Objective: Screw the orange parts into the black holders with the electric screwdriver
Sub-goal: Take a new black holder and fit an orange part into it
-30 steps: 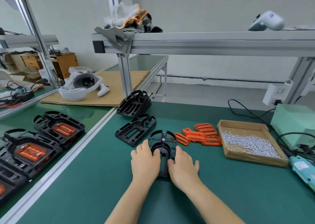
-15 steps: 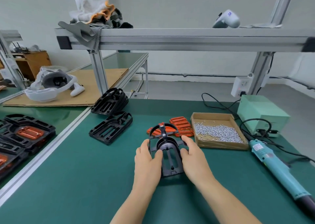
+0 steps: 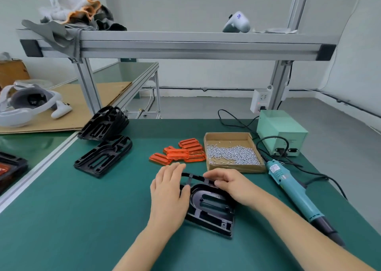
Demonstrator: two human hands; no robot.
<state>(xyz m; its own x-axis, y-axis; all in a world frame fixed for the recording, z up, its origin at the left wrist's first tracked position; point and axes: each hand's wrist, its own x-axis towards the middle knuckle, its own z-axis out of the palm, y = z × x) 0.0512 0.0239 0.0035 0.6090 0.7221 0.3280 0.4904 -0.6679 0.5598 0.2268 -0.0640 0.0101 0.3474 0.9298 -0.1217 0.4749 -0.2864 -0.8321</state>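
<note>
A black holder (image 3: 210,206) lies flat on the green mat in front of me. My left hand (image 3: 168,194) holds its left edge, thumb hooked over the rim. My right hand (image 3: 231,185) pinches its thin arched top bar on the right. A pile of orange parts (image 3: 180,153) lies just beyond the hands. The teal electric screwdriver (image 3: 294,190) lies on the mat to the right, untouched. A cardboard box of small silver screws (image 3: 233,155) sits beside the orange parts.
Two piles of spare black holders (image 3: 103,155) lie at the left. A pale green power box (image 3: 281,131) with cables stands at the back right. An aluminium frame (image 3: 165,45) spans overhead. A headset (image 3: 26,105) lies on cardboard at far left.
The holder has been drawn nearer to me and turned slightly clockwise. My right hand has shifted from the holder's right side up to its arched top bar. The view has swung right.
</note>
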